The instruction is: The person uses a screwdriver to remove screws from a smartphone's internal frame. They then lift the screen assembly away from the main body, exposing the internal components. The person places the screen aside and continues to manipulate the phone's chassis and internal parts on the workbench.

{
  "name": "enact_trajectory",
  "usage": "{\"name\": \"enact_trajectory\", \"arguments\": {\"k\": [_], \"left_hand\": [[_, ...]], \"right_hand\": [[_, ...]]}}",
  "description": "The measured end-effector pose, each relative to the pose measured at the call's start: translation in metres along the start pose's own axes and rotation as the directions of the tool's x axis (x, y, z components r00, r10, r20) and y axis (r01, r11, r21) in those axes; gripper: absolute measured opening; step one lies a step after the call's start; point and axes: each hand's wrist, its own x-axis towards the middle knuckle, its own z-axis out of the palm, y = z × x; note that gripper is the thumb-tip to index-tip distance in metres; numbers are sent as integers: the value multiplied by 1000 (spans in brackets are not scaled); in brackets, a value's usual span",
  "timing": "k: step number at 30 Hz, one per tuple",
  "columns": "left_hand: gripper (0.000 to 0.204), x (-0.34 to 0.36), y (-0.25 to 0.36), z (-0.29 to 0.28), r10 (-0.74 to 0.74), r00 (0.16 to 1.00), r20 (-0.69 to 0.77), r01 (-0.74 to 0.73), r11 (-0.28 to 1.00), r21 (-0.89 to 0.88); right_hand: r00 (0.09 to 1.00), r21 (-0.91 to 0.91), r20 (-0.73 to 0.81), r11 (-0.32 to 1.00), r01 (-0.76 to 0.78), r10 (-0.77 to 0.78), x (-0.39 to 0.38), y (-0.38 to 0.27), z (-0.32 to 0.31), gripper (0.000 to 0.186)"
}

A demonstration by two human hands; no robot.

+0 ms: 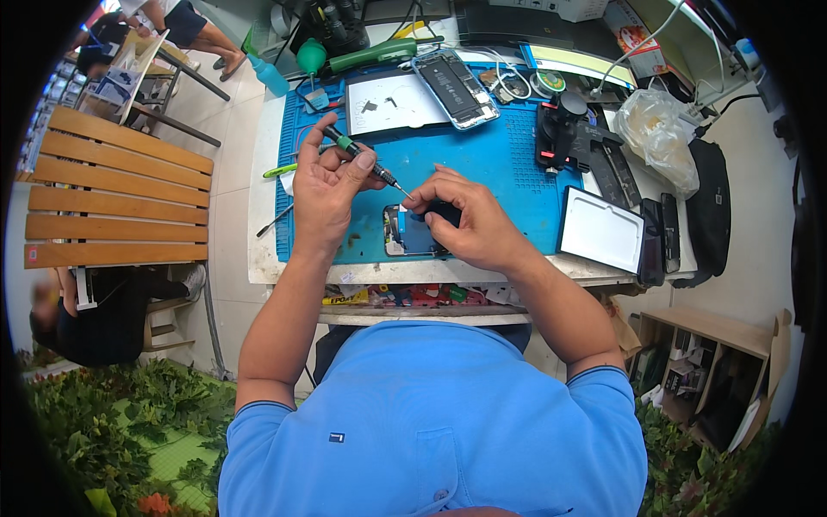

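Observation:
My left hand is closed around a small screwdriver with a dark and green handle, its thin shaft slanting down to the right. The tip reaches the index finger of my right hand. The right hand's fingers are curled in a pinch; what they hold, if anything, is hidden. Beneath them lies a phone screen panel on the blue work mat, partly covered by the right hand. Farther back, an opened phone body with its black battery showing rests tilted over a white sheet bearing small dark parts.
A black clamp-like stand occupies the mat's right side. Nearby are an open white box tray and a plastic bag. A green air blower and blue bottle stand back left. A tweezer-like tool lies at left.

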Motion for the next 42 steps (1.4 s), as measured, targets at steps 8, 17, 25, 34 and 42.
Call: {"name": "enact_trajectory", "arguments": {"k": [8, 17, 25, 34, 42], "left_hand": [[76, -1, 3, -1, 5, 1000, -9, -4, 999, 36], [76, -3, 13, 9, 17, 998, -66, -9, 994, 110], [78, -4, 12, 8, 15, 997, -71, -8, 996, 91], [76, -6, 12, 11, 31, 997, -73, -23, 994, 110], [78, -8, 12, 12, 56, 996, -62, -49, 993, 104]], "right_hand": [[999, -9, -8, 999, 35, -35, -1, 1, 0, 22], [994, -39, -97, 998, 46, -50, 0, -2, 3, 14], [995, -31, -82, 998, 48, -50, 0, -1, 3, 11], [995, 10, -92, 1000, 22, -21, 1, -3, 5, 13], [995, 24, -96, 999, -33, 35, 0, -3, 6, 13]]}}
